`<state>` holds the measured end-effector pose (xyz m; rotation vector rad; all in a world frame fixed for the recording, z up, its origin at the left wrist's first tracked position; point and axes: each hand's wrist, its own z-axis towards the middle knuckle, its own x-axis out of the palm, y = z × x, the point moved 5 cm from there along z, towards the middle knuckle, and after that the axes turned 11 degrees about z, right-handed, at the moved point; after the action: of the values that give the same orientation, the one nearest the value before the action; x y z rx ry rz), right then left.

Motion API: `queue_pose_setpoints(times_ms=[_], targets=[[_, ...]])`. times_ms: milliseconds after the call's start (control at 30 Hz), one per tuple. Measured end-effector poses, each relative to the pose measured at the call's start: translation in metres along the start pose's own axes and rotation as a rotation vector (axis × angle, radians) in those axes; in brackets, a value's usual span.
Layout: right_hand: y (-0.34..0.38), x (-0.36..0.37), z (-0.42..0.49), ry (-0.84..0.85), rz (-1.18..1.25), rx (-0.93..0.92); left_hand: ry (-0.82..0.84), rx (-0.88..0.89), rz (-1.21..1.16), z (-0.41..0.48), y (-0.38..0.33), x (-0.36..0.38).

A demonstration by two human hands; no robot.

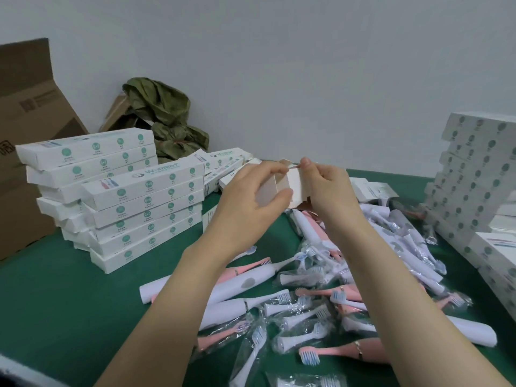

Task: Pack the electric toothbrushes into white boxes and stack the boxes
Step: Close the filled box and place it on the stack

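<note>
Head view: white box (290,181) being gripped by left hand (251,188), pinched by right hand (329,188), above toothbrush pile (321,289); stacked boxes (145,202) beside pile, many toothbrushes unpacked.

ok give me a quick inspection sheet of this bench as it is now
surface: green table cover, much of it under stock
job's things: white box held above the table, end flap open; loose pile of white and pink toothbrushes with wrapped brush heads among them; left box stack; right box stack
clutter: crumpled olive cloth and brown cardboard carton at back left
grippers: left hand grips the white box; right hand pinches its flap with the fingers
cables: nothing seen
surroundings: plain pale wall behind
</note>
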<state>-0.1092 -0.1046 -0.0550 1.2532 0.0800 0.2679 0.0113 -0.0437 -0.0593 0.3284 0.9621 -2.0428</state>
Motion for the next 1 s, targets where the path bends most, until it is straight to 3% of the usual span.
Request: queue_pose_setpoints(times_ms=[300,433,467,533,633,700,833,1000], targets=[[-0.007,0.004,0.001,0.061,0.094,0.099,0.046,0.095,0.252,0.001,0.001,-0.011],[-0.017,0.007,0.004,0.126,0.428,0.301,-0.158,0.116,0.27,0.002,-0.003,-0.034],[-0.022,0.006,0.002,0.146,0.405,0.308,-0.218,0.091,0.246,0.002,0.0,-0.042],[-0.031,0.007,-0.005,0.298,0.063,0.187,-0.279,0.047,0.224,0.003,0.008,-0.054],[-0.046,0.039,-0.037,0.731,-0.426,0.033,-0.259,0.049,0.251,0.004,0.013,-0.053],[-0.061,0.063,-0.056,0.915,-0.703,-0.073,-0.244,0.043,0.238,0.002,0.014,-0.045],[-0.079,0.072,-0.061,0.96,-0.958,-0.204,-0.249,-0.016,0.193,-0.004,0.025,-0.033],[-0.083,0.049,-0.038,0.894,-1.029,-0.158,-0.214,-0.039,0.191,-0.004,0.034,-0.024]])
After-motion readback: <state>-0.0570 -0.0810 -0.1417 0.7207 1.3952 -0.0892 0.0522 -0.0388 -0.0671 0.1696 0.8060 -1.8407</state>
